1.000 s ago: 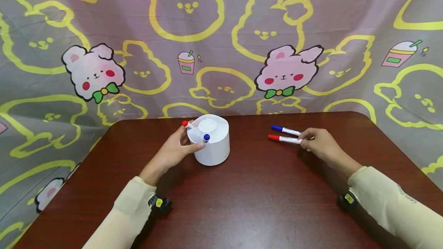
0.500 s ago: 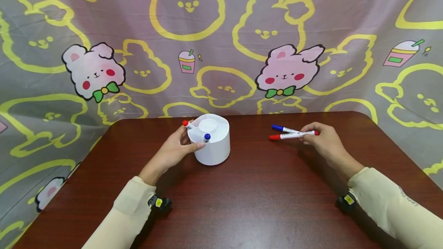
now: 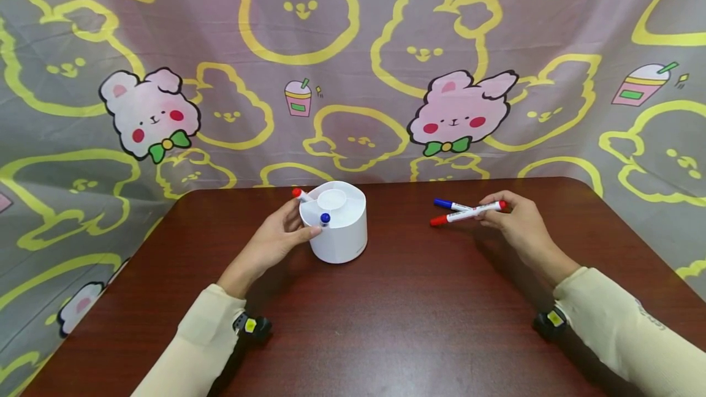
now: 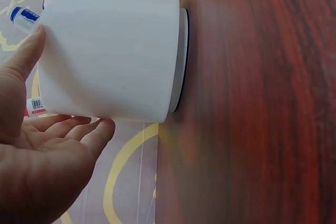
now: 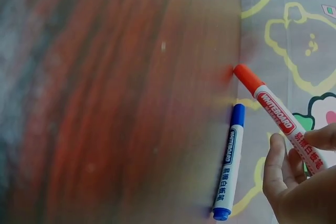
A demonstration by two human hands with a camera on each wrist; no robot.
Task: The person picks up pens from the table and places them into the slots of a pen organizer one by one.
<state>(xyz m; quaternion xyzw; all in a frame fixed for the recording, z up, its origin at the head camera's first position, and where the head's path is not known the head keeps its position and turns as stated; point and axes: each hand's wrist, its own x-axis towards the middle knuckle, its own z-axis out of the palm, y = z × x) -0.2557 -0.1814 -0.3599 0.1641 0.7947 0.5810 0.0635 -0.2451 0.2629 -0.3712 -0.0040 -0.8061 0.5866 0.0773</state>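
Note:
A white round pen holder (image 3: 343, 239) with compartments stands on the table. My left hand (image 3: 269, 241) holds its left side, the thumb at the near side by the rim and the fingers round the far side. A red-capped marker (image 3: 298, 193) and a blue-capped marker (image 3: 325, 219) lean out of the holder next to that hand. To the right, my right hand (image 3: 515, 216) pinches a red whiteboard marker (image 5: 279, 115) between thumb and fingers near its tail end, tilted with the cap low. A blue whiteboard marker (image 5: 229, 163) lies on the table just behind it.
The dark red-brown wooden table (image 3: 397, 317) ends at the back against a cartoon-print curtain (image 3: 353, 78). Dark cameras are strapped to both wrists, over cream sleeves (image 3: 612, 308).
My right hand has taken hold of the red marker and raised its tail end off the table. The left hand has shifted barely, the blue-capped marker by its thumb tipping slightly left.

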